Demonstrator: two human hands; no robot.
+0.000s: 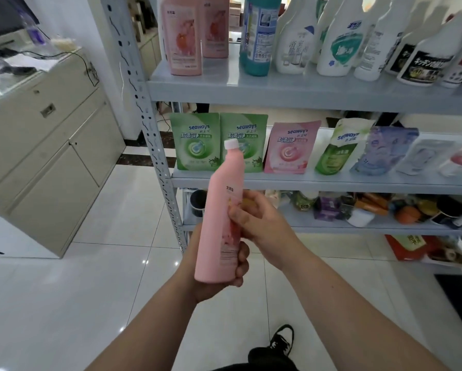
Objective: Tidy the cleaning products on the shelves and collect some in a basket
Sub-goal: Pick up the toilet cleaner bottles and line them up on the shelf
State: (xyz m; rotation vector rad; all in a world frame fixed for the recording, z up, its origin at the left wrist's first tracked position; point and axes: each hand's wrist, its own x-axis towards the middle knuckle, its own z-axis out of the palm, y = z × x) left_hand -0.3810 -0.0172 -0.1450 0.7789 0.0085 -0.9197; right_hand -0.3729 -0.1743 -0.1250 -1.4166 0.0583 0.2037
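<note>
Both hands on one pink bottle [220, 199], near us, before the shelves [304, 87].
Our left hand [214, 290] wraps its base, our right hand [259, 223] pinches its middle; we judge it belongs beside the matching bottles [183, 38], top left.

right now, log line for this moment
left hand: grips pink bottle base | right hand: grips its middle | location: before shelves
</note>
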